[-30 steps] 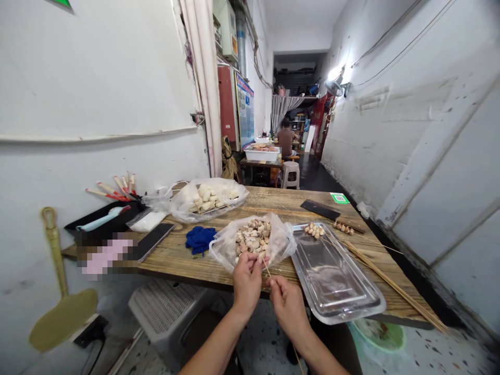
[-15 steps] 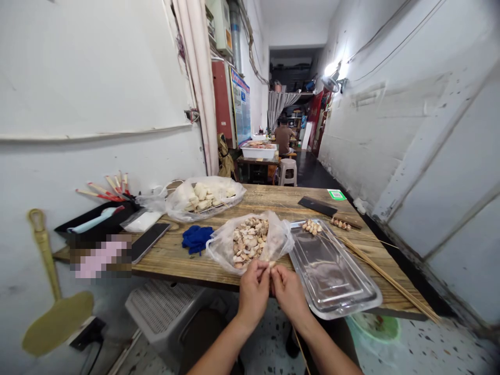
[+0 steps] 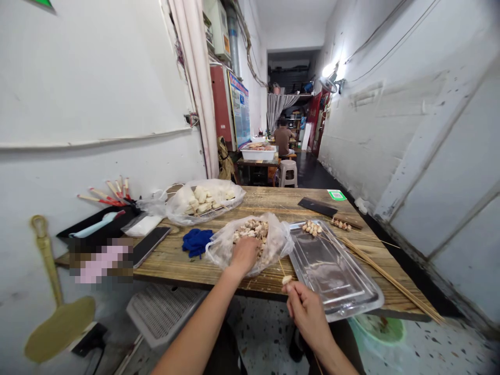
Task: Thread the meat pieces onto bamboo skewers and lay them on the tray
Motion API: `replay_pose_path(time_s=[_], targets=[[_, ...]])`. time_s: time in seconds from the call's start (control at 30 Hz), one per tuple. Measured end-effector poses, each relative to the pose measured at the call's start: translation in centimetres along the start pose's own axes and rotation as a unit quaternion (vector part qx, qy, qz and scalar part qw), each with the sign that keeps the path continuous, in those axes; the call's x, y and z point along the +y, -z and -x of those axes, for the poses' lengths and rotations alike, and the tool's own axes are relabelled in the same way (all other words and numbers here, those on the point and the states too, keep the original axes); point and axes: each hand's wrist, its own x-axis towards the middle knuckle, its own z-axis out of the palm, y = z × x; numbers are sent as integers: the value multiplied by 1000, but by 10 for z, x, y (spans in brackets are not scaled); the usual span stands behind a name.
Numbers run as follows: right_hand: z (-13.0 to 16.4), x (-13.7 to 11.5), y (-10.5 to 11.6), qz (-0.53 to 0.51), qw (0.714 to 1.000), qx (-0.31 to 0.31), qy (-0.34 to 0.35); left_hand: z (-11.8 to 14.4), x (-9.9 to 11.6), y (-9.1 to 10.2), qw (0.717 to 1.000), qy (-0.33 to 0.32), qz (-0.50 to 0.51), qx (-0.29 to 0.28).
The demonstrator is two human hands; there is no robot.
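Observation:
My left hand (image 3: 245, 255) reaches into an open clear plastic bag (image 3: 219, 253) of pale brown pieces (image 3: 249, 227) that look like garlic cloves. Its fingertips are down among the pieces, hidden from view. In front of the table edge, my right hand (image 3: 307, 308) is closed round a thin bamboo skewer (image 3: 282, 267). A single whitish piece (image 3: 287, 280) is threaded on that skewer, just above my fingers. At the far end of a metal tray (image 3: 332, 281), to the right, lie loaded skewers with similar pieces (image 3: 311, 227).
Bare skewers (image 3: 390, 278) lie right of the tray, near a dark-bladed knife (image 3: 317, 206). A bag of white chunks (image 3: 205, 200), a blue cloth (image 3: 196, 242), a phone (image 3: 151, 246) and a black box (image 3: 94, 229) stand left. Another person (image 3: 282, 138) sits far back.
My hands were together at the bag's near edge. The left has gone forward into the bag; the right has drawn back and right with the skewer, its piece now showing.

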Motion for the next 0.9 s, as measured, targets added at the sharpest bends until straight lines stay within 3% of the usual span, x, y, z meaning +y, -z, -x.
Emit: replay_pose_path(time_s=[0.1,0.2,0.33,0.4,0.47,0.5,0.57,0.63,0.7,0.77,0.9], targets=[[3,2,0,-11,1000,-4,1,-12,1,-15,990,-32,-110,-79],[6,5,0,-17,1000,-7,-2,-21,0,-18,990,-22,-107,-84],[3,9,1,-14,1000,-15,-1,-21,-4,-9,994,-6,-75,-73],[-2,8,-1,6,1000,-17,5,-13,-7,-3,998,20,-24,-54],[-10,5,-5,40,999,-16,24,-1,-10,2,988,84,122,-28],[-15,3,-8,58,998,-15,37,5,-11,4,967,126,221,-18],[-25,-1,-17,91,994,-16,66,17,-12,7,893,203,401,-10],[-35,-3,-27,119,989,-18,90,25,-13,10,829,248,501,-6],[-43,-4,-38,145,984,-21,103,30,-12,13,786,268,556,6],[-48,-2,-47,163,981,-22,106,32,-12,15,766,276,580,15],[-53,4,-54,173,980,-14,96,34,-10,17,759,278,588,28]])
